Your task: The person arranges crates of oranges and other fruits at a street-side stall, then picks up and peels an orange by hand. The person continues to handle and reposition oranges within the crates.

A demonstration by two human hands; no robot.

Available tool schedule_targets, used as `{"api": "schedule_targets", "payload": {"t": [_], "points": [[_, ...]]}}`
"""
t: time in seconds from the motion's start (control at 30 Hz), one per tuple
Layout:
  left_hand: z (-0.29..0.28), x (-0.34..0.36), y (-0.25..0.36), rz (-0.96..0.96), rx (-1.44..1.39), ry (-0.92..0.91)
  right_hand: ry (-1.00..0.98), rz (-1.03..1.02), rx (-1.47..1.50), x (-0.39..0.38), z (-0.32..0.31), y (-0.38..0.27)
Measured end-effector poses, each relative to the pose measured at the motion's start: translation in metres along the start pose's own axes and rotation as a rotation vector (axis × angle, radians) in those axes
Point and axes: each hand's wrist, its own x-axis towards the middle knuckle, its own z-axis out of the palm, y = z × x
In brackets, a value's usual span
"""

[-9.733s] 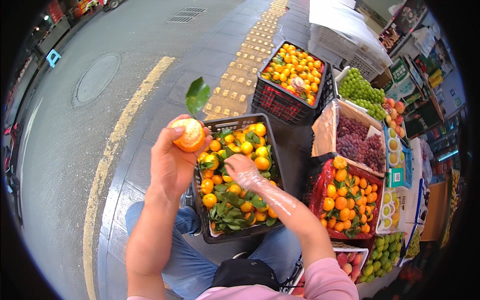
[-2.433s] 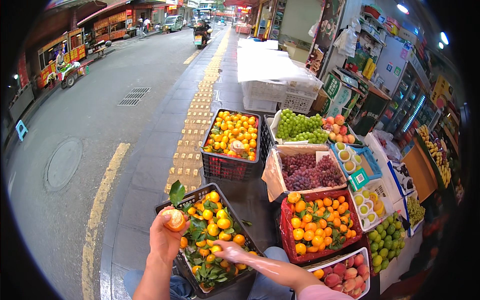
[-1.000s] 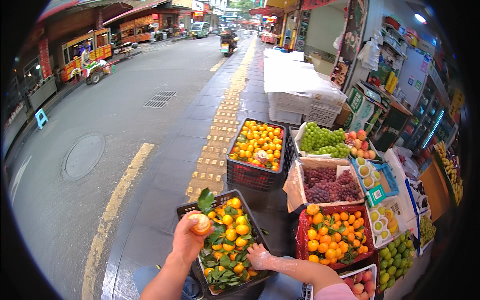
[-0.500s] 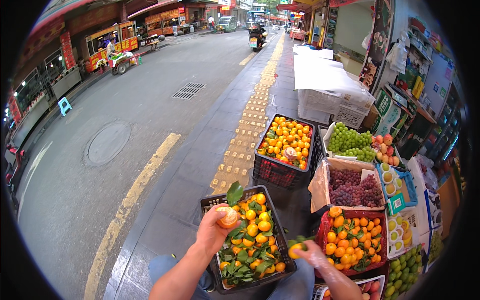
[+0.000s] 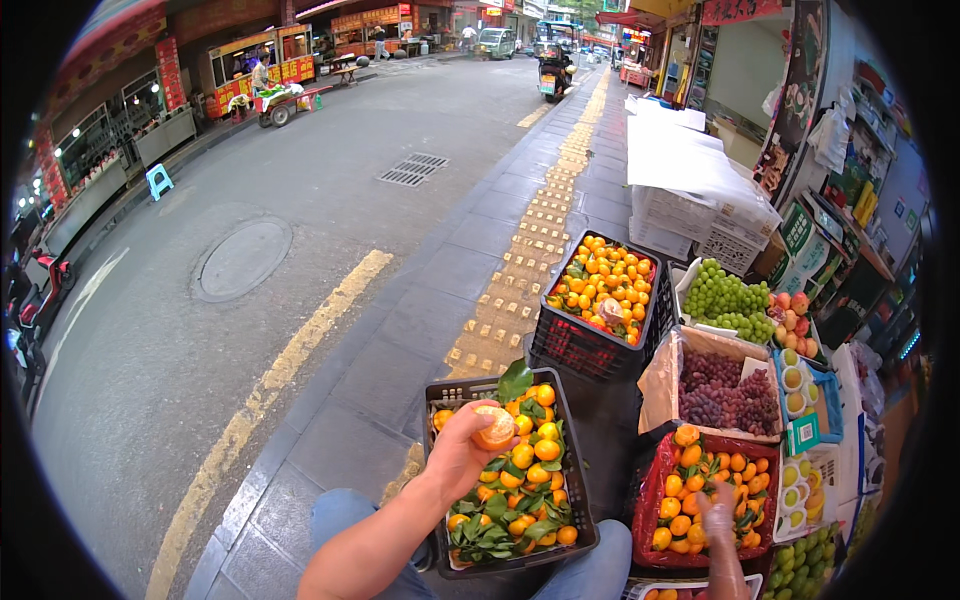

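A partly peeled mandarin [image 5: 495,428] is gripped in my left hand [image 5: 458,455], its pale inner side showing. That hand is above a black crate [image 5: 433,393] of leafy mandarins [image 5: 523,455], which stands between my knees. My right hand [image 5: 718,515], in a thin clear plastic glove, is over a red-lined box [image 5: 650,500] of orange mandarins [image 5: 684,508]. Motion smears its fingers, so I cannot tell whether anything is in them.
Another black crate [image 5: 585,357] of small oranges stands ahead. Beyond the red-lined box are red grapes [image 5: 722,395], green grapes [image 5: 728,300] and pinkish round fruit [image 5: 790,315]. White-covered crates [image 5: 680,160] line the pavement; the road [image 5: 330,200] runs along the left.
My right hand has moved right, from beside the black crate to over the red-lined box; the mandarin it held is no longer discernible. My left hand still holds the peeled mandarin. The view has shifted left.
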Motion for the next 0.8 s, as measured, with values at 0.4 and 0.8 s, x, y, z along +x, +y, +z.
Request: {"api": "schedule_targets", "payload": {"t": [0.4,0.8], "points": [[-0.010,0.004,0.004,0.030,0.004,0.042,-1.092,-0.731,-0.738,-0.059,0.260,-0.146],[-0.006,0.003,0.007,0.024,0.031,0.028,-1.071,-0.714,-0.806,-0.089,0.200,-0.145]]}}
